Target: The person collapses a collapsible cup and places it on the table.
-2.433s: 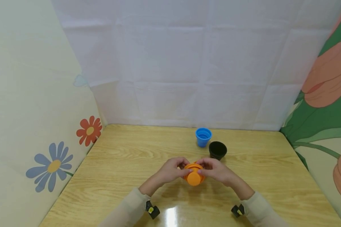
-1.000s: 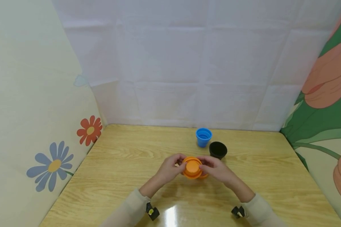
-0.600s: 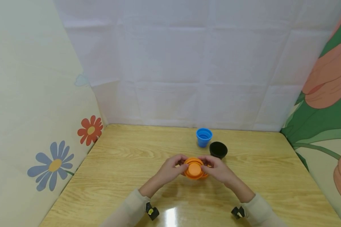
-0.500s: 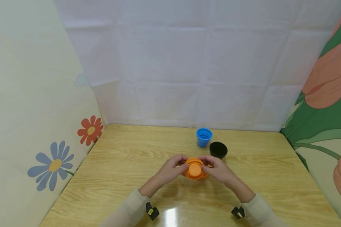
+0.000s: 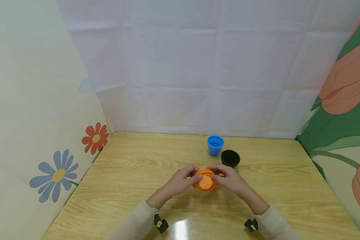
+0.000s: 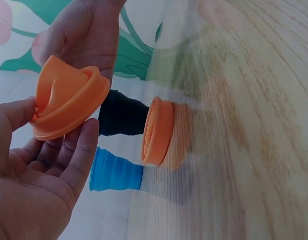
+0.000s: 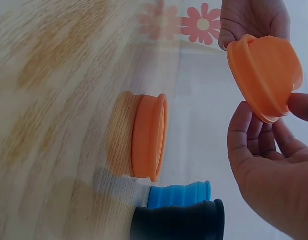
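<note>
A person's left hand and right hand pinch opposite sides of a bright orange, round, stepped cup, apparently silicone. Each hand has its thumb on the cup's near side and its fingers curled around the rim. The cup is between the two hands, raised off the pale wood-grain table, tilted with its small flat base toward the person.

It looks light, soft and unlikely to break: the wall is creased between the hands, so it probably yields under the thumbs. The thick rim looks like the firmest hold, with thumbs free to press near the base; the smooth surface may slip a little. The wrist views are dim, so how far the wall is folded is hard to tell.

Below the hands, a low, flattened orange ring-shaped cup rests on the table. Just beyond the right hand stands a black, flared cup; farther ahead, a blue, ribbed, tapering cup.
</note>
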Tool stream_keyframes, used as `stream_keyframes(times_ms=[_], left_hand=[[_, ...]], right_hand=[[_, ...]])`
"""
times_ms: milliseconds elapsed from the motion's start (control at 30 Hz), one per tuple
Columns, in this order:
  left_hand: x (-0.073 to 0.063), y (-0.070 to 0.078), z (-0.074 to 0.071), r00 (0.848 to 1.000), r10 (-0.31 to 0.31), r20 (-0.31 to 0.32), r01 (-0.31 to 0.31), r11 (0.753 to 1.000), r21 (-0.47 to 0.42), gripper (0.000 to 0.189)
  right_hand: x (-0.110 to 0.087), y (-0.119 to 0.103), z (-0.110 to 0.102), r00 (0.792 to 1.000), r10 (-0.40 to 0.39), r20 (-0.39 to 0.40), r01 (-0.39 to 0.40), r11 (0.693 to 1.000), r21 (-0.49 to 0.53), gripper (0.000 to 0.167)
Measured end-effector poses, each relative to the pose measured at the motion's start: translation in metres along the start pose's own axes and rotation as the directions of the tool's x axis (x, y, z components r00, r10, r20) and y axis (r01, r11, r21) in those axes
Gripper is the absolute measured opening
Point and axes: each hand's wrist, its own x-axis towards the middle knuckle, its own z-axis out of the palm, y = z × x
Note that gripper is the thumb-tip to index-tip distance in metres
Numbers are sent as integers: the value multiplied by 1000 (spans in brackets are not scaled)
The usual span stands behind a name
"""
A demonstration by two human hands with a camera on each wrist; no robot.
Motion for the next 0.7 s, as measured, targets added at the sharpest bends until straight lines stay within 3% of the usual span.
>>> stream_keyframes(times_ms=[367,500,700], left_hand=[[1,-2,0,997,-23,-67,17,996,-88,33],[1,-1,0,999,-25,-25,22,996,-89,35],[1,-1,0,998,-41,54,43,999,-32,32]], right_hand=[[-1,0,-2,999,27,-25,-24,994,106,45],[0,1,-3,999,36,-9,-35,994,105,42],[1,2,-3,1000,-18,22,19,1000,-14,32]])
